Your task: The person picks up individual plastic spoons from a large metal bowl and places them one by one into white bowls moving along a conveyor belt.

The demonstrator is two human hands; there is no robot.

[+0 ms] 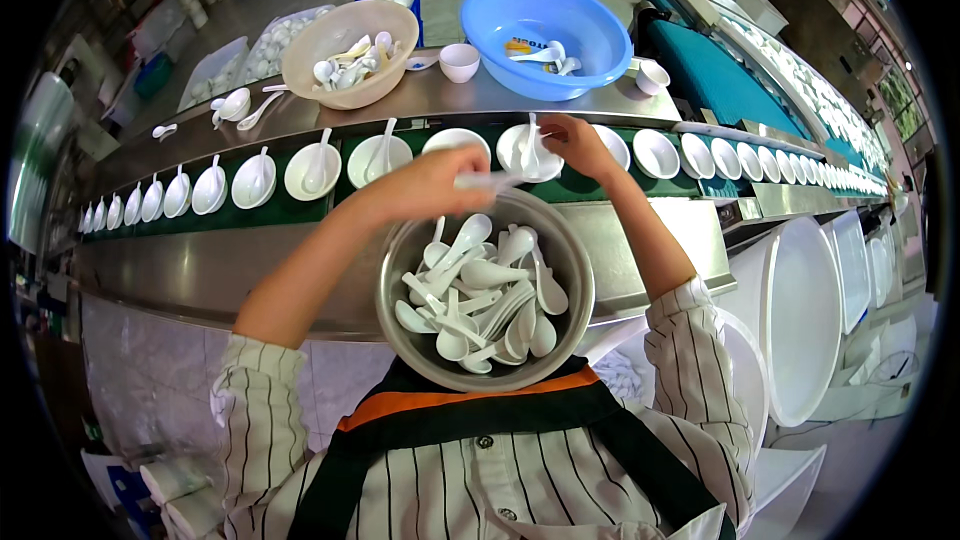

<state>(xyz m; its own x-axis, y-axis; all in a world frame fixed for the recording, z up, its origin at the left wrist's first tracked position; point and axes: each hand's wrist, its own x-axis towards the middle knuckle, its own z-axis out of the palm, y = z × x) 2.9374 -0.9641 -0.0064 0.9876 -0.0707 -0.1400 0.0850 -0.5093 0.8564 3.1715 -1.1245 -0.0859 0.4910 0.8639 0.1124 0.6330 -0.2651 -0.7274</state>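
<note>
My left hand (445, 185) is closed round a white spoon (487, 181), blurred by motion, above the near edge of the conveyor. The fingers of my right hand (580, 147) are pinched at the handle of another white spoon (531, 145), which stands in a white bowl (515, 162) on the green belt. Below my hands, against my apron, a steel basin (585, 310) holds many loose white spoons (490, 290). Partly behind my left hand is a bowl (455, 140); what lies in it is hidden. To its left, a bowl (358, 180) has a spoon leaning in it.
Bowls with spoons line the belt (275, 218) leftward; bowls without spoons (656, 155) run off to the right. On the far steel ledge stand a beige basin (300, 60), a blue basin (475, 30), both with spoons, and a small cup (459, 62). White tubs (800, 320) stand right.
</note>
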